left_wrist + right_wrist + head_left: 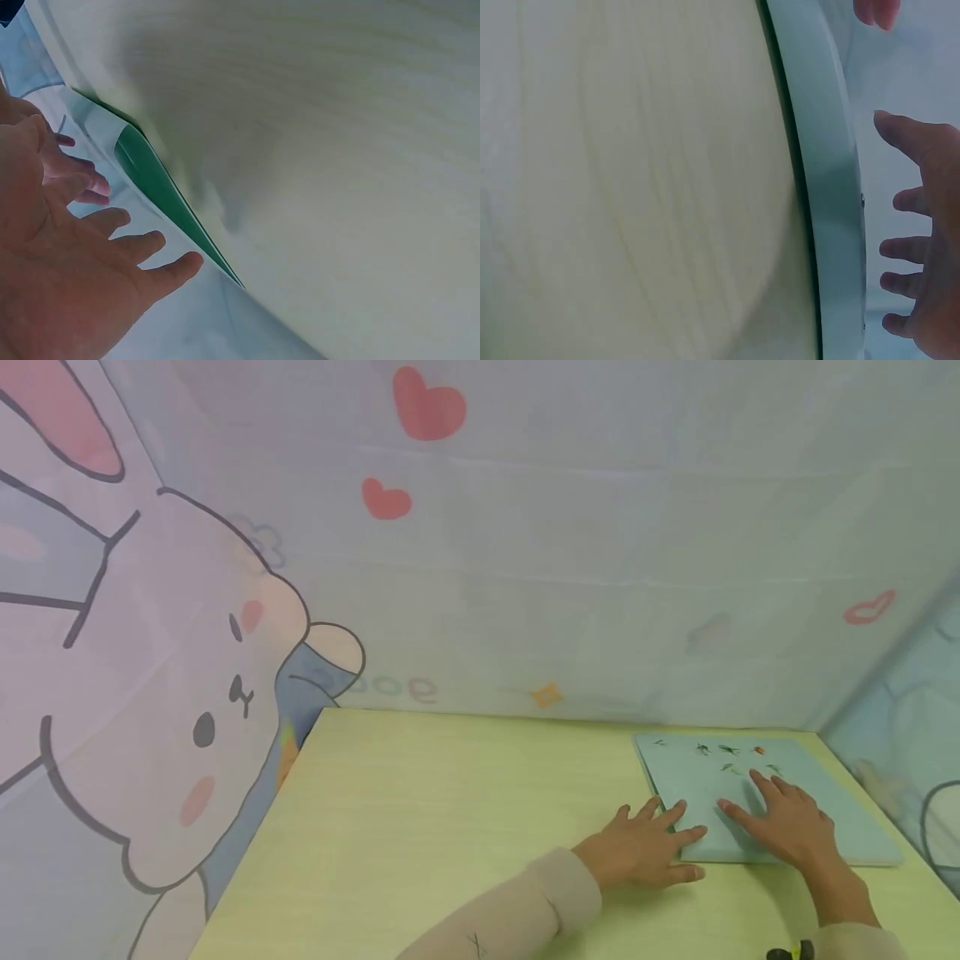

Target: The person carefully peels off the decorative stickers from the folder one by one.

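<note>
A flat, pale blue rectangular piece (847, 802) with small leaf prints near its far edge lies at the table's right side. Green shows along its side in the left wrist view, beneath the pale blue top (97, 124). My left hand (645, 847) is at its near left corner, fingers spread and straight, some of them over the edge. Above its middle part is my right hand (795, 822), fingers extended and thumb apart. Neither hand holds anything. Whether the right fingertips touch the surface, I cannot tell; in the right wrist view that hand (930, 240) appears beyond the pale blue edge.
The pale yellow wood-grain table (450, 810) extends to the left. A printed cloth (600, 543) with hearts hangs behind it, and a rabbit print (180, 693) covers the left side. A small black object (791, 952) is partly visible by the right sleeve.
</note>
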The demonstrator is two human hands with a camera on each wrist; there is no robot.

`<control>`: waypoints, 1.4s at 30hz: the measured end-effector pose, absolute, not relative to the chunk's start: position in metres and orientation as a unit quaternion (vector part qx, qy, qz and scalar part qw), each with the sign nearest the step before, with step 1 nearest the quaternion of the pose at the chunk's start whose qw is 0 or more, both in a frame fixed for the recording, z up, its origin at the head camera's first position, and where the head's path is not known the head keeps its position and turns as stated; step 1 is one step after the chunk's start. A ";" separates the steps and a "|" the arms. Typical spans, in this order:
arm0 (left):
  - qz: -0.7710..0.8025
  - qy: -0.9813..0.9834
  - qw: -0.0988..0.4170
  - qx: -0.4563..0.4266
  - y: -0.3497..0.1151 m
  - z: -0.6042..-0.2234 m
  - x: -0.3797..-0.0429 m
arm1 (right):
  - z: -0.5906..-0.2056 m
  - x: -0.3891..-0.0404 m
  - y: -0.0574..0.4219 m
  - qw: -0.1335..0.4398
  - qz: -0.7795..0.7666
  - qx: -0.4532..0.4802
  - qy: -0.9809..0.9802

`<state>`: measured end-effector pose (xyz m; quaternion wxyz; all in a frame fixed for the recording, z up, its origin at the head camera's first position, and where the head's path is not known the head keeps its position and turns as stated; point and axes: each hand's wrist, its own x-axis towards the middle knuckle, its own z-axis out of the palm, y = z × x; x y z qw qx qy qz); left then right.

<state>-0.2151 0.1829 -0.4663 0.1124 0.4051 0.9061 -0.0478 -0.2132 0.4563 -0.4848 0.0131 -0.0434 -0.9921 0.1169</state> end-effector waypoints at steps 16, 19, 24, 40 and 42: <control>-0.079 0.905 0.115 0.402 0.188 -0.479 -0.213 | -0.500 -0.208 0.456 0.009 0.123 -0.047 -0.991; -0.082 0.905 0.121 0.400 0.186 -0.479 -0.212 | -0.500 -0.207 0.454 0.012 0.123 -0.049 -0.991; -0.085 0.907 0.122 0.394 0.182 -0.479 -0.211 | -0.500 -0.206 0.450 0.015 0.121 -0.049 -0.991; -0.037 0.903 0.144 0.403 0.150 -0.473 -0.218 | -0.501 -0.203 0.454 0.012 0.117 -0.053 -0.992; -0.032 0.903 0.130 0.408 0.147 -0.473 -0.219 | -0.502 -0.203 0.455 0.009 0.118 -0.051 -0.992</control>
